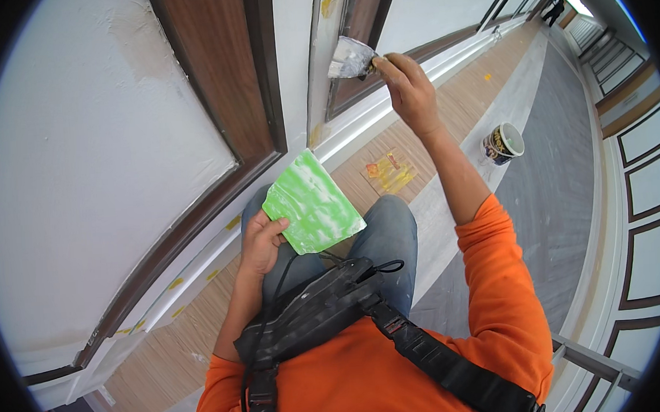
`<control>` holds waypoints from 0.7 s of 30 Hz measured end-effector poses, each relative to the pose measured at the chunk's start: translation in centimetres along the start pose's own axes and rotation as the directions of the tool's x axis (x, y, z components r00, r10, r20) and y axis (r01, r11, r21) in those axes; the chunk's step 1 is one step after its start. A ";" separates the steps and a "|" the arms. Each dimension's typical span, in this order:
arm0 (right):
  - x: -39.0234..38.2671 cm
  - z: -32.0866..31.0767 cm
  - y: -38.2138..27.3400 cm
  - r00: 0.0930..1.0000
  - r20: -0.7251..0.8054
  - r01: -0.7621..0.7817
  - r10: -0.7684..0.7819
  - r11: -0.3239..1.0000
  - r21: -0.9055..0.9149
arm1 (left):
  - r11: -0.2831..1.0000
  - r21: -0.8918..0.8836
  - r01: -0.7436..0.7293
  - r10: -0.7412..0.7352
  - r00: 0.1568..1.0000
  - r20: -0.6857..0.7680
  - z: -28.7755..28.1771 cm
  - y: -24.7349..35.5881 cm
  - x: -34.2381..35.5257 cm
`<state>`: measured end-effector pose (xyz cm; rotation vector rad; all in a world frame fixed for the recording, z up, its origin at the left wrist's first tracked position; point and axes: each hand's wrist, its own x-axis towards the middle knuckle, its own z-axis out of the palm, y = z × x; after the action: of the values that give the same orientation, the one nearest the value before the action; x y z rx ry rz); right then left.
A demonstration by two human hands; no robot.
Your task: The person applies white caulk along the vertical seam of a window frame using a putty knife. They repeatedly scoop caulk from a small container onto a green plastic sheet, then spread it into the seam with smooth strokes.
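My right hand [411, 90] is closed round the handle of a putty knife [350, 58], whose broad blade is smeared with white filler. The blade lies against or close to the narrow pale wall strip [321, 65] between the brown-framed panels; contact cannot be told for sure. My left hand [263, 243] grips the lower left edge of a bright green plastic spreader board [311, 203], streaked with white filler, above my knees. Its fingers are partly hidden under the board.
A white wall with dark brown panel frames [263, 68] runs along my left. On the floor to the right stands a bucket with a dark label [503, 143]. A yellow-stained clear sheet [390, 171] lies ahead of my knees. Far down the corridor is another person [554, 11].
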<state>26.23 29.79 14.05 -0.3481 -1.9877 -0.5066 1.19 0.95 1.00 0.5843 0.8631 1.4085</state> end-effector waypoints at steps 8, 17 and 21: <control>0.6 -0.8 2.4 0.988 0.143 0.075 -0.056 0.987 -0.138 | 1.000 -0.016 -0.003 0.003 1.000 -0.006 0.6 0.2 0.1; -1.9 -1.6 -8.4 0.903 0.050 -0.428 0.426 0.892 0.146 | 1.000 -0.012 0.003 -0.003 1.000 -0.012 0.5 -0.1 0.4; 0.0 -0.1 -10.3 0.869 0.044 -0.491 0.493 0.846 0.210 | 1.000 0.002 0.006 -0.006 1.000 -0.001 0.4 0.1 0.4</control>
<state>21.67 20.73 12.03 -0.6929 -1.8248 0.0371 1.43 1.44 1.29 0.5817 0.8662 1.4032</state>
